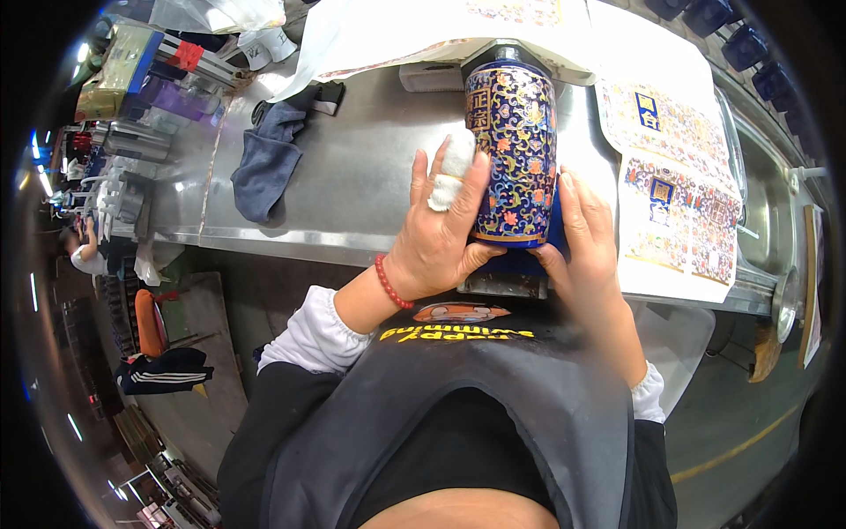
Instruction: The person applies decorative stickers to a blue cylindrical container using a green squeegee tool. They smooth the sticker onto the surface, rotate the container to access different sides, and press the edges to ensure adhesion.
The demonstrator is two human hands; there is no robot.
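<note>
A dark blue ceramic bottle [513, 150] with a dense, colourful floral pattern and gold trim lies lengthwise on the metal bench, its neck pointing away from me. My left hand [441, 229] presses against its left side, thumb at the near end. White wrapping [451, 167] covers one or more of that hand's fingers, and a red bead bracelet [389, 282] circles the wrist. Along the bottle's right side rest the fingers of my right hand [583, 238], its thumb by the base. Between them, the two hands hold the bottle.
Printed floral sheets [674, 203] lie to the right, and more white sheet [388, 35] covers the far side. A grey-blue cloth [267, 163] lies on the metal bench [352, 167]. A metal sink [768, 189] is at far right; boxes and a purple container [181, 99] stand at far left.
</note>
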